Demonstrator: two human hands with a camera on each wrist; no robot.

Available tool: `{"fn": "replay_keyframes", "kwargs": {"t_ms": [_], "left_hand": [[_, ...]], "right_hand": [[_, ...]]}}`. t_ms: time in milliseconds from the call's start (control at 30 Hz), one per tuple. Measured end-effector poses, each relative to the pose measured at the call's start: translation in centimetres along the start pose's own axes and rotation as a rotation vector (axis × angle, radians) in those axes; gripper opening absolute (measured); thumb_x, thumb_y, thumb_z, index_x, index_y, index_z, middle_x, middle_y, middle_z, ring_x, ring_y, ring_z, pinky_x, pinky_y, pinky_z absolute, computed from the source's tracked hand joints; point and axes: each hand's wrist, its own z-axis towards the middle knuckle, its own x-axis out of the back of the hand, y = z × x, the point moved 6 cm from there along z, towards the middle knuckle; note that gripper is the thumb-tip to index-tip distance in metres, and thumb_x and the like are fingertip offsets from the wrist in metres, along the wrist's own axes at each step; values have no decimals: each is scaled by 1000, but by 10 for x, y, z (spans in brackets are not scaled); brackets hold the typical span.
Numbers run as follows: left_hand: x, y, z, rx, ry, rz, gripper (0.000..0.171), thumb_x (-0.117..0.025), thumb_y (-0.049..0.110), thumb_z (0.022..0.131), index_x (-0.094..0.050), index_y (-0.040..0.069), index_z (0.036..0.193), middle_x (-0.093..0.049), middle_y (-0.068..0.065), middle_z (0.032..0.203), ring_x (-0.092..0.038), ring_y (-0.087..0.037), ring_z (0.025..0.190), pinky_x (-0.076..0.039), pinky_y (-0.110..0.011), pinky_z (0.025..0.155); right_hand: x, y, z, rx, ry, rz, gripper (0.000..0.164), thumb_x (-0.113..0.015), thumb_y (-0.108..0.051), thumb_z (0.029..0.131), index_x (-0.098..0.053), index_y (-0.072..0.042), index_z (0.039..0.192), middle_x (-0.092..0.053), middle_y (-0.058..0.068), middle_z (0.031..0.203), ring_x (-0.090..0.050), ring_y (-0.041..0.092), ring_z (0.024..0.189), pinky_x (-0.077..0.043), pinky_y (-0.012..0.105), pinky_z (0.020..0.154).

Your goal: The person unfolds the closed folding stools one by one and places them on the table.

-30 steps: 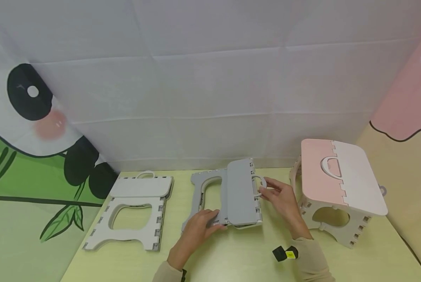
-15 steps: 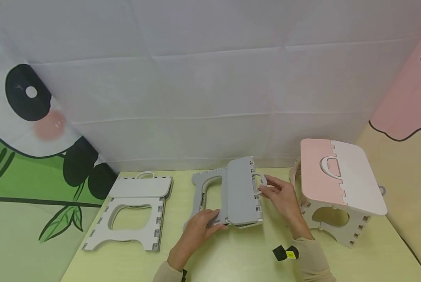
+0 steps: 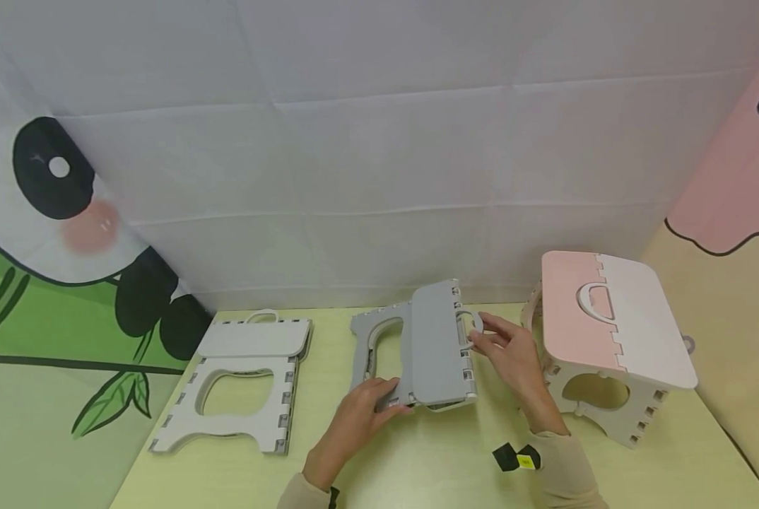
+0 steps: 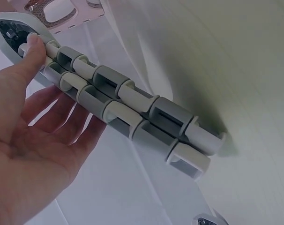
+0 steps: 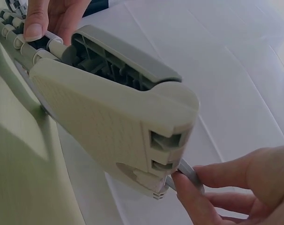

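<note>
A grey folding stool [image 3: 435,346], folded flat, lies on its side in the middle of the head view, its legs to the left. My left hand [image 3: 354,417] grips its near hinged edge, thumb on one side and fingers on the other, as the left wrist view shows. On the right, my right hand [image 3: 512,359] pinches the stool's small loop handle [image 5: 191,174] between thumb and fingers. The right wrist view shows the stool's cream underside of the seat [image 5: 104,112] tilted up off the table at the handle end.
A white folding stool [image 3: 252,339] lies folded flat to the left on the pale yellow table [image 3: 437,466]. To the right a pink and white stool [image 3: 573,311] stands unfolded on its legs. A white cloth backdrop [image 3: 386,170] hangs behind the table.
The grey stool has shifted slightly right and its handle end has risen a little. Both hands have moved slightly with it, keeping their holds. The other stools stay where they were.
</note>
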Motion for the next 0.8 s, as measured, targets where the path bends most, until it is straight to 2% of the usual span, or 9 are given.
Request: {"fn": "replay_keyframes", "kwargs": {"t_ms": [200, 500, 800], "left_hand": [[0, 2, 0, -8, 12, -22, 44, -70, 38, 83, -66, 9, 116, -65, 3, 96, -52, -5, 77, -49, -23, 66], [1, 3, 0, -19, 21, -38, 48, -69, 39, 82, -66, 7, 118, -66, 1, 100, -54, -5, 80, -50, -24, 68], [2, 7, 1, -38, 25, -74, 47, -70, 36, 82, -65, 5, 118, -66, 0, 99, -55, -6, 81, -51, -23, 69]], "right_hand": [[2, -5, -1, 30, 13, 5, 45, -65, -16, 91, -53, -3, 132, -65, 17, 113, -69, 22, 88, -55, 28, 80], [5, -11, -2, 38, 36, 6, 44, -67, -17, 90, -56, -3, 130, -67, 18, 110, -70, 25, 87, -55, 27, 78], [7, -15, -4, 9, 61, 14, 46, -68, -20, 89, -56, -6, 131, -65, 17, 114, -69, 24, 88, -54, 24, 77]]}}
